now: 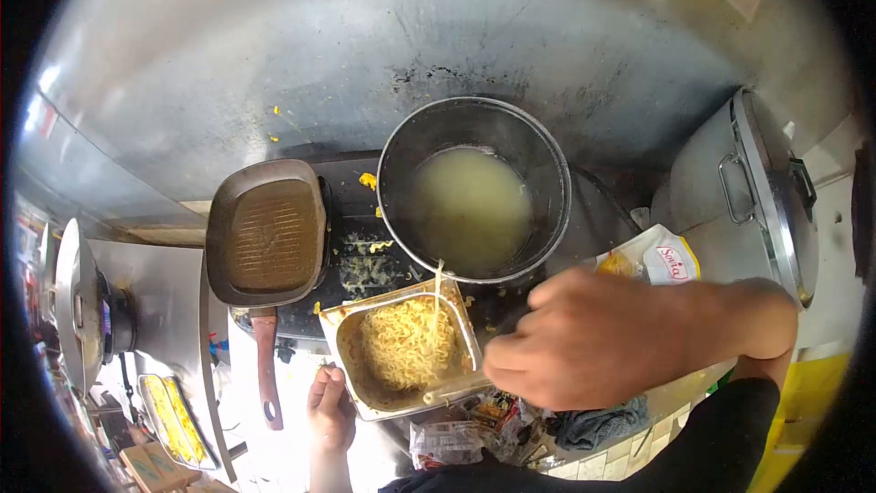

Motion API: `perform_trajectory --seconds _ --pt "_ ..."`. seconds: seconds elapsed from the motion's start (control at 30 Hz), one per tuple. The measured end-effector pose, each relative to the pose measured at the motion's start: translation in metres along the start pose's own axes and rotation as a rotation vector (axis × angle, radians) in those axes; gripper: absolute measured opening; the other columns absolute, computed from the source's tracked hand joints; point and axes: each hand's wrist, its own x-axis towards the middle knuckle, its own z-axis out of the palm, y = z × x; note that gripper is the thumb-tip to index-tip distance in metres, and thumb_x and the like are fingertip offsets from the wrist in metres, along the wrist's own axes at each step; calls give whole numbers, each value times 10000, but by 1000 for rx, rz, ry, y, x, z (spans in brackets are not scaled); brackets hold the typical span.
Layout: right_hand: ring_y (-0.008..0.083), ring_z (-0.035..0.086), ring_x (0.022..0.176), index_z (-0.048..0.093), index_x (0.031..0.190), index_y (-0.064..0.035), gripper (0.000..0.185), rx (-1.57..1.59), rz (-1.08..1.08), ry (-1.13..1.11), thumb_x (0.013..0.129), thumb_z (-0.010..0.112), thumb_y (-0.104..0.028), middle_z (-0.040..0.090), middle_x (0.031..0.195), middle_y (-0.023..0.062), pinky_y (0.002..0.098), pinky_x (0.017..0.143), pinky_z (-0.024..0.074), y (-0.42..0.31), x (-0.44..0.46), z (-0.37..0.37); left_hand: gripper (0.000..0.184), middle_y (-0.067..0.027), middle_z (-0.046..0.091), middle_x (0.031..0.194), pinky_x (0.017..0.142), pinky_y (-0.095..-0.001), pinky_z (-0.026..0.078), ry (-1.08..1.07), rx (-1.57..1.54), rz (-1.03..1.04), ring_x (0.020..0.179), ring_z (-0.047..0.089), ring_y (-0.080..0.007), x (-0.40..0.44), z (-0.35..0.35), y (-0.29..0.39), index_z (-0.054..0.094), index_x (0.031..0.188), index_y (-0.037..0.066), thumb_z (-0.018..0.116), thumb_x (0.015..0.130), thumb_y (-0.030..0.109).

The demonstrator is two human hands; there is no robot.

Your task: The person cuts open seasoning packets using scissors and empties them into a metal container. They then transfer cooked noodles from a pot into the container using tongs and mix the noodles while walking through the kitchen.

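Note:
My right hand is closed round the handle of a light-coloured utensil, whose far end reaches into a metal pan of noodles. A strand of noodle hangs over the pan's back edge towards a dark pot with cloudy liquid in it. At the pan's lower left corner is my left hand, its fingers curled against the rim. The pan lies in front of the pot, slightly tilted in view.
A square grill pan with a brown handle stands at the left. Beside the pot lies a white and yellow packet. A large lidded pot stands right. Wrappers and a dark cloth lie in front. A yellow-filled tray is lower left.

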Motion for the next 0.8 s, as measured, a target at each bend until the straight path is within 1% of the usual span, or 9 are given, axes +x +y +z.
perform_trajectory --seconds 0.1,0.2,0.27,0.4,0.5,0.57,0.6,0.67,0.8 --pt "80 528 530 537 695 -95 160 -101 24 -90 737 621 -224 451 699 -12 258 482 353 -13 9 19 119 -24 605 956 827 -296 452 17 22 0 899 564 -132 -1 1 1 555 976 75 555 988 194" --pt "75 527 551 601 772 -67 166 -167 33 -107 758 634 -229 428 686 -16 255 484 342 -17 3 10 131 -23 601 954 809 -294 446 25 33 -17 881 554 -130 -3 12 7 557 976 72 557 989 203" --pt "66 503 544 662 909 -42 233 -246 187 -5 776 661 -233 423 676 -29 257 484 327 -21 -7 -11 137 -22 600 953 800 -291 443 40 23 -21 870 548 -129 -3 12 5 559 975 72 561 988 209" --pt "78 491 543 680 1037 -46 344 -289 353 85 773 706 -265 426 673 -28 262 484 314 -25 -22 -39 137 -16 593 946 810 -286 436 17 24 -6 876 538 -121 -2 2 1 561 965 67 556 990 202" --pt "148 520 560 681 1056 -62 405 -357 523 110 743 741 -312 479 698 -2 305 501 352 -9 -37 -57 129 -13 588 942 817 -283 432 10 24 -26 887 535 -115 -2 2 3 559 960 64 551 992 190" --pt "239 558 600 674 1058 -48 450 -237 707 189 731 753 -348 532 714 43 372 544 399 14 -51 -57 125 -10 585 941 816 -281 431 11 33 -32 891 533 -112 -1 2 3 558 959 64 550 992 185" --pt "239 558 600 674 1058 -48 450 -232 714 192 731 753 -348 532 714 43 372 544 399 26 -52 -53 125 -14 589 953 833 -286 430 16 24 -21 908 537 -120 0 2 3 557 960 64 551 991 184" --pt "358 605 675 648 998 -38 329 -172 699 104 812 697 -305 606 806 99 458 642 476 52 -56 -38 124 -19 592 966 850 -291 429 17 26 -16 926 541 -127 2 2 2 556 961 63 552 990 183" --pt "378 635 758 664 943 -22 344 6 721 -26 832 673 -347 648 832 132 482 696 492 99 -49 3 115 -71 621 1084 963 -340 405 13 9 -1 1067 557 -184 3 -8 -3 551 970 47 544 988 161"
